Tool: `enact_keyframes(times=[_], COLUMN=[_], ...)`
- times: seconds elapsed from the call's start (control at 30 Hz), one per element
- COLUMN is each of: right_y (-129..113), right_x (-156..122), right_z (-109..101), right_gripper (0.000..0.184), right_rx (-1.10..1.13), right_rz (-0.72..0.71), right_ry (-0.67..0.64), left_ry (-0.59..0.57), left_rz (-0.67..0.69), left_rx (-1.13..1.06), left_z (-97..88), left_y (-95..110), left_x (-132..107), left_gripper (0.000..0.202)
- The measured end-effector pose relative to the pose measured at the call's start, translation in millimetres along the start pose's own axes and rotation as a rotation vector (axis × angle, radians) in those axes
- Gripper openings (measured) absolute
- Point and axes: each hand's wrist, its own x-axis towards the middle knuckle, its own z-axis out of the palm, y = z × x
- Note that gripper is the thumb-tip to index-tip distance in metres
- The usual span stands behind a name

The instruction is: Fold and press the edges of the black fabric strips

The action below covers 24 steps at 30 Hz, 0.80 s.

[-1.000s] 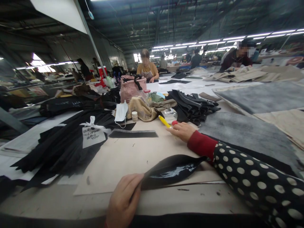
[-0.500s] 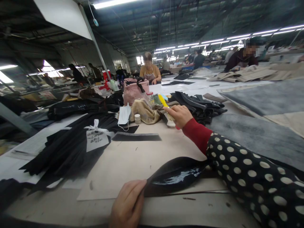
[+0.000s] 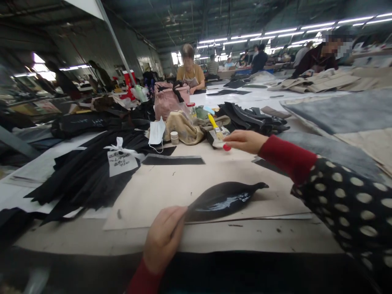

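Observation:
My left hand (image 3: 163,237) is closed near the table's front edge. It pinches the pointed end of a black leaf-shaped piece of material (image 3: 225,200), which lies flat on a beige board (image 3: 159,192). My right hand (image 3: 245,141), in a red cuff and dotted sleeve, reaches across the table with its fingers together. A small red thing (image 3: 227,147) shows at its fingertips. Just left of those fingers, a yellow-handled brush (image 3: 214,125) rests on a clear jar (image 3: 218,141).
A bundle of black strips with a white tag (image 3: 118,162) lies at the left, and a black strip (image 3: 173,160) lies beside it. Behind are a face mask (image 3: 156,131), a small white jar (image 3: 174,137), a pink bag (image 3: 168,102) and stacked black pieces (image 3: 251,118). Grey sheets (image 3: 339,114) lie to the right. Other people work at the far tables.
Half a second ago my right hand held the yellow-handled brush up. Now the brush rests on the jar and the hand sits just right of it. My left hand kept its pinch.

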Motion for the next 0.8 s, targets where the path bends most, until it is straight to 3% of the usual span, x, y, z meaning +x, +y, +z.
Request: enact_keyframes(times=[0.07, 0.17, 0.27, 0.37, 0.47, 0.57, 0.7, 0.8], right_y=[-23, -57, -76, -77, -72, -66, -58, -57], right_x=[-34, -72, -90, -95, -97, -104, -120, -132], right_z=[-1, 8, 20, 29, 35, 41, 49, 52], right_gripper=[0.038, 0.035, 0.034, 0.043, 0.033, 0.031, 0.033, 0.034], right_rx=[0.092, 0.093, 0.053, 0.061, 0.125, 0.112, 0.047, 0.035], right_rz=[-0.084, -0.204, -0.167, -0.061, -0.106, -0.153, -0.15, -0.137], right_ry=[-0.105, -0.162, -0.094, 0.039, 0.033, 0.043, 0.158, 0.199], left_ry=[-0.01, -0.015, -0.027, -0.001, -0.015, -0.111, -0.212, -0.198], left_rz=[-0.018, -0.028, 0.025, 0.079, 0.03, -0.072, -0.169, -0.211], left_rx=[-0.015, -0.033, -0.043, -0.069, -0.104, -0.095, -0.019, 0.056], left_z=[0.0, -0.8, -4.8, -11.5, -15.6, -15.6, -18.5, -25.6], left_y=[1, 5, 13, 22, 20, 7, -10, -4], left_x=[3, 12, 27, 41, 45, 34, 14, 14], left_gripper=[0.029, 0.028, 0.03, 0.027, 0.025, 0.026, 0.025, 0.026])
